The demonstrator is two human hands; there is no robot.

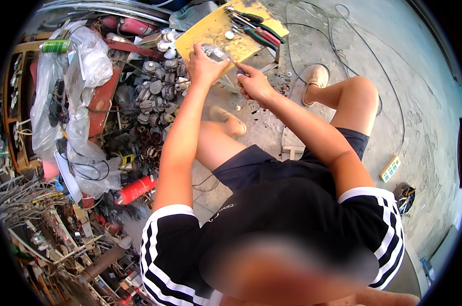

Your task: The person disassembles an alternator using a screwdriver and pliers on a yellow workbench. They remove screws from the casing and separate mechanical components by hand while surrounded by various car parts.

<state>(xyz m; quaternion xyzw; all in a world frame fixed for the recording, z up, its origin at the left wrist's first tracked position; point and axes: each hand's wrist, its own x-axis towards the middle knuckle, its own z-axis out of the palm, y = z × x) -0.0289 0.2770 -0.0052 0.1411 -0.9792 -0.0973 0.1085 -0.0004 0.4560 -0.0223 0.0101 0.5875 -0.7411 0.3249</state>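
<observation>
- Black shorts [251, 163] and bare knees fill the near part of the view; the person sits low over a concrete floor [425, 102], one sandal [316, 77] set forward on the right.
- Right hand [255, 84] is curled shut around a thin tool [237, 65] (too small to tell whether a driver or a pick), its tip aimed at the part under the other hand.
- Left hand [204, 64] has its fingers pressed together, pinning a small shiny metal part [214, 51] against the yellow board [231, 30] that serves as the worktop.
- To do this well, I judge the left hand should bear straight down so the part cannot skid, with fingertips kept clear of the tool's line.
- Short, wrist-led strokes look safer than long pushes, since the board sits tilted and near its edge.
- Pliers with red and green handles [259, 30] lie further up the board, within easy reach.
- Left of the board, a heap of grey metal fittings [157, 92] and a red cylinder [134, 189] crowd the floor.
</observation>
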